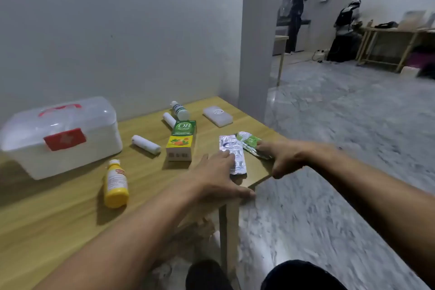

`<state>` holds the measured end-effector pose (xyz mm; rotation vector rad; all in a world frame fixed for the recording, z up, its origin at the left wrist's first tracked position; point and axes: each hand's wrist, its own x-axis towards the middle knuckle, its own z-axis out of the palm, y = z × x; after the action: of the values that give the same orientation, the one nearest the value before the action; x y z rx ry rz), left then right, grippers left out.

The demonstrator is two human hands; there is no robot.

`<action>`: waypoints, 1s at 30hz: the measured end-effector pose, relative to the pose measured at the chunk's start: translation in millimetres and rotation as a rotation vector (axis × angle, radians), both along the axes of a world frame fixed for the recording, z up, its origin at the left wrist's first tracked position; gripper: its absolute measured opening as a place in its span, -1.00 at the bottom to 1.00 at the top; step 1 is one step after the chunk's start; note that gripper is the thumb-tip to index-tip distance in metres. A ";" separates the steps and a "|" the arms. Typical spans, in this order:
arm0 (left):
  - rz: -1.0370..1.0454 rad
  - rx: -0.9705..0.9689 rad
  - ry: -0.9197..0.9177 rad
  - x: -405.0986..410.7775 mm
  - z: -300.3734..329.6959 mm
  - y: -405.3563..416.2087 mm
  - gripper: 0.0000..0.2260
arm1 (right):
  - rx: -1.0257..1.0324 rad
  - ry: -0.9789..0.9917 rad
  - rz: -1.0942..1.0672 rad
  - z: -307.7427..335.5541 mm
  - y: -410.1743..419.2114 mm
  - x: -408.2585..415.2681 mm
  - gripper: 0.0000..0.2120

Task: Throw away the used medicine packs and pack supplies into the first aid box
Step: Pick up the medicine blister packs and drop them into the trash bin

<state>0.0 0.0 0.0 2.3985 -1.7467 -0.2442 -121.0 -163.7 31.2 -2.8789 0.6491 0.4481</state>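
Head view shows the left hand (217,172) spread, fingertips pressing the silver blister pack (233,153). The right hand (286,156) (fingers loosely spread) touches the green sachet (249,140).

Everything lies on the table (58,214). Left of the OB herbal box (181,140) sit a bandage roll (146,144), then the first aid box (61,136); behind it another roll (169,120) and a bottle (180,110); right, two blister packs (233,150), (249,142).
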 end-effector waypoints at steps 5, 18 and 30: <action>-0.031 -0.208 -0.050 -20.9 -5.3 -8.0 -0.73 | -0.332 -0.343 0.054 -39.5 -3.6 -40.3 -0.81; -0.388 -0.444 -0.126 -144.4 -71.8 -28.6 -0.93 | -0.105 -0.574 -0.596 -135.3 10.2 -197.3 -0.89; -0.097 0.128 0.364 -197.4 -181.3 -39.4 -0.76 | 0.351 -0.303 -0.978 -232.9 45.7 -221.6 -0.77</action>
<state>-197.4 -39.4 -181.3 2.1753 -1.7182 -0.7734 -342.5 -118.0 -201.6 -1.9154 1.5629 -0.0273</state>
